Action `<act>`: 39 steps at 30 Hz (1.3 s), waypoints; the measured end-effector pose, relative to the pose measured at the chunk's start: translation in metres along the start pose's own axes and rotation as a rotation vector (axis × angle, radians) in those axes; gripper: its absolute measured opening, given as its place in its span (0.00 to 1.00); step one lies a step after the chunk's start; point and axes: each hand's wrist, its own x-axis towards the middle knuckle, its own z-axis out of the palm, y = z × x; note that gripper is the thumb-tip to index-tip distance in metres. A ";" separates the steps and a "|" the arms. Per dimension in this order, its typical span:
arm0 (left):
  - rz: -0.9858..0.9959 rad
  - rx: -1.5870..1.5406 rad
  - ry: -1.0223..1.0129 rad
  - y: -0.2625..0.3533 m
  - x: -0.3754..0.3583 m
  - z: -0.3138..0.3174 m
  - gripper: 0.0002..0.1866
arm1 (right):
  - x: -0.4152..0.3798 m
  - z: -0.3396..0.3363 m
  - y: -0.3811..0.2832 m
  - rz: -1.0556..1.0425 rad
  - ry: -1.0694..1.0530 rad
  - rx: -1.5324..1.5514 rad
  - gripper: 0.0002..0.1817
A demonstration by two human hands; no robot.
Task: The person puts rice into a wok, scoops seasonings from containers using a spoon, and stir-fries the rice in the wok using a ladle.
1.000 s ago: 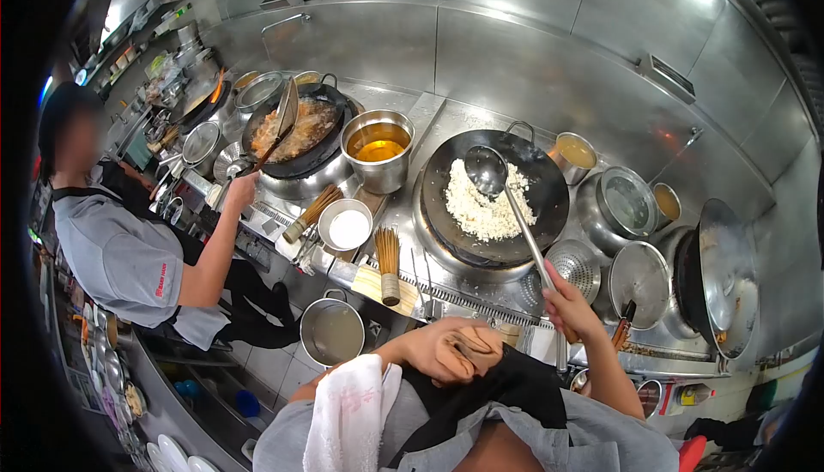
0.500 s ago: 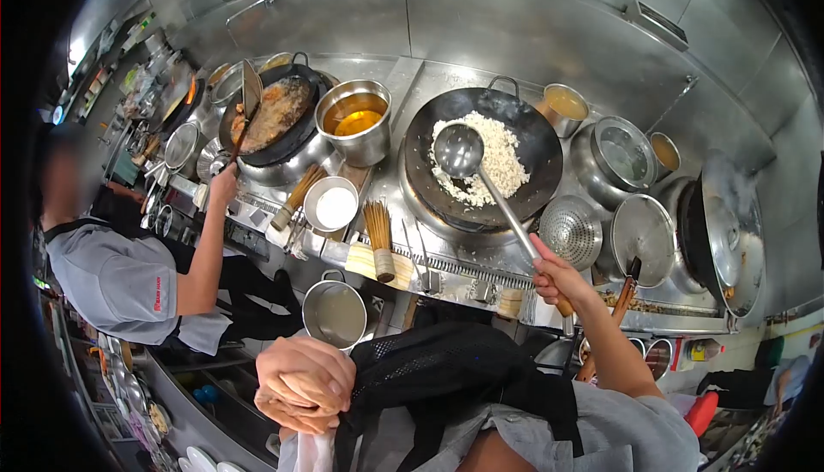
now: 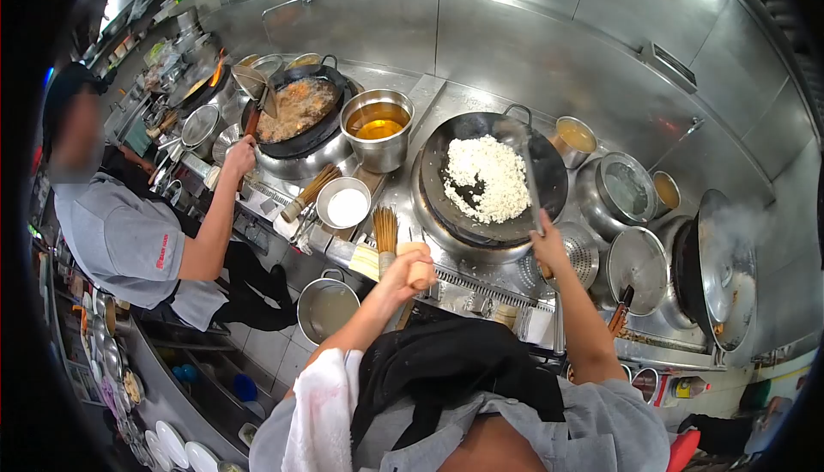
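Note:
My right hand (image 3: 550,251) is closed around the handle of a long metal ladle (image 3: 534,182). The bowl of the ladle, smeared by motion, is raised at the far right side of a black wok (image 3: 438,146). White rice (image 3: 487,176) lies spread in this wok, with a dark bare patch in its middle. My left hand (image 3: 400,276) is closed on a tan bundle (image 3: 420,275) that looks like folded cloth. It hovers in front of the wok, by a bamboo brush (image 3: 385,230). A white towel (image 3: 322,412) hangs by my left arm.
A steel pot of oil (image 3: 378,153) and a bowl of white powder (image 3: 347,207) stand left of the wok. On the right are strainers (image 3: 637,264) and a steaming wok (image 3: 730,275). A co-worker (image 3: 137,240) at the left tends a bubbling wok (image 3: 300,111).
My left hand has moved from near my chest toward the stove with the tan bundle. The ladle has lifted from the rice toward the wok's far right side. The camera view has shifted.

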 end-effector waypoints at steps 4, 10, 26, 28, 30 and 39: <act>-0.181 -0.132 0.025 -0.015 0.021 0.048 0.15 | -0.029 0.025 0.018 -0.518 0.119 -0.408 0.39; -0.254 0.041 0.035 -0.015 0.074 0.076 0.19 | -0.143 -0.066 0.035 -0.288 -0.096 -0.638 0.40; -0.078 0.073 0.095 -0.050 0.055 0.066 0.07 | -0.282 -0.105 0.013 0.048 -0.450 -0.057 0.30; -0.108 0.084 0.008 -0.045 0.089 0.058 0.04 | -0.247 -0.087 0.025 -0.037 -0.315 -0.296 0.30; -0.028 0.083 0.001 -0.048 0.083 0.047 0.06 | -0.204 -0.061 0.017 -0.068 -0.232 -0.231 0.32; -0.094 0.160 -0.052 -0.015 0.055 0.010 0.07 | -0.236 0.040 -0.022 -0.196 0.028 -0.015 0.32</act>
